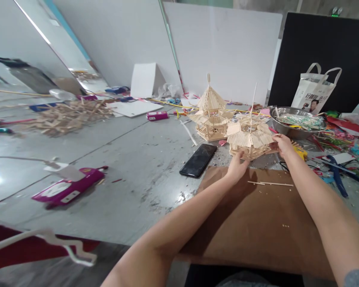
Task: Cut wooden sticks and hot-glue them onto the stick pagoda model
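Observation:
A pavilion model built of thin wooden sticks stands beyond the far edge of the brown sheet. Its lower roof is slatted, and a long thin stick rises from its top. My left hand grips the near left of its base. On the right side my right hand holds it, with the fingertips partly hidden. Just behind and to the left is a second stick pavilion with a pointed roof. A black phone lies left of my left hand. Thin sticks rest on the sheet.
A metal bowl with sticks and scraps stands at the right, before a white bag. Blue-handled pliers lie near coloured scraps. At left are a purple power strip, a stick pile and a bottle.

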A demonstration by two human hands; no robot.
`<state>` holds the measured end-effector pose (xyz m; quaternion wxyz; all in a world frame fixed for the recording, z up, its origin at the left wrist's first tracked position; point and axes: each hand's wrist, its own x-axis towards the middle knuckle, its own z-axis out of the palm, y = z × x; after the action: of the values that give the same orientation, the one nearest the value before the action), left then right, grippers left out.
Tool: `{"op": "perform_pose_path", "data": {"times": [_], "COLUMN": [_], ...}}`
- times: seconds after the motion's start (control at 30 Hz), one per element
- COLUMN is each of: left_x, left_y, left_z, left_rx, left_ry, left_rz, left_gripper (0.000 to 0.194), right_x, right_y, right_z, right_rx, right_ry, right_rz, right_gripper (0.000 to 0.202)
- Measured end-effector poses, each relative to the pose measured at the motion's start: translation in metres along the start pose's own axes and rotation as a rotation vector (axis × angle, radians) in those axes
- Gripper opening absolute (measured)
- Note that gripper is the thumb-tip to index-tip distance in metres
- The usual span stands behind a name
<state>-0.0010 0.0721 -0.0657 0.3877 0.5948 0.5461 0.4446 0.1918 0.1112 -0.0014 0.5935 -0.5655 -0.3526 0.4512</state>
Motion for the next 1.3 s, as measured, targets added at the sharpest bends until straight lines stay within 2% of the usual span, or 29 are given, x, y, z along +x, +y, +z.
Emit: {"op": "perform_pose_path", "data": {"times": [0.37, 0.53, 0.7, 0.97, 1.13, 1.23, 1.3], "left_x": [-0.006, -0.011, -0.018, -0.019, -0.018, -0.018, -0.019], "left_y": [0.005, 0.011, 0.016, 0.008, 0.013, 0.017, 0.017], "left_z": [-0.012, -0.023, -0.037, -0.048, -0.050, -0.053, -0.055], "left_rx": [-0.289, -0.456, -0.645, -0.659, -0.616, -0.486, -0.347], "left_ry": [0.094, 0.055, 0.037, 0.026, 0.027, 0.005, 0.039], "left_rz": [-0.104, -0.196, -0.290, -0.262, -0.297, -0.320, -0.315], "left_gripper": [0.028, 0.027, 0.024, 0.021, 0.018, 0.017, 0.018], "right_x": [-0.033, -0.055, -0.083, -0.119, -0.119, -0.110, -0.106], "right_y": [0.000, 0.003, 0.008, 0.017, 0.018, 0.019, 0.017], "right_z": [-0.007, -0.007, -0.006, -0.010, -0.017, -0.034, -0.047], "right_rx": [0.009, 0.010, -0.002, -0.063, -0.151, -0.315, -0.535], "right_ry": [-0.054, -0.068, -0.105, -0.195, -0.256, -0.250, -0.274], "right_rz": [0.005, 0.006, -0.022, -0.109, -0.128, -0.157, -0.180], "right_gripper": [0.017, 0.019, 0.032, 0.042, 0.050, 0.047, 0.032]}}
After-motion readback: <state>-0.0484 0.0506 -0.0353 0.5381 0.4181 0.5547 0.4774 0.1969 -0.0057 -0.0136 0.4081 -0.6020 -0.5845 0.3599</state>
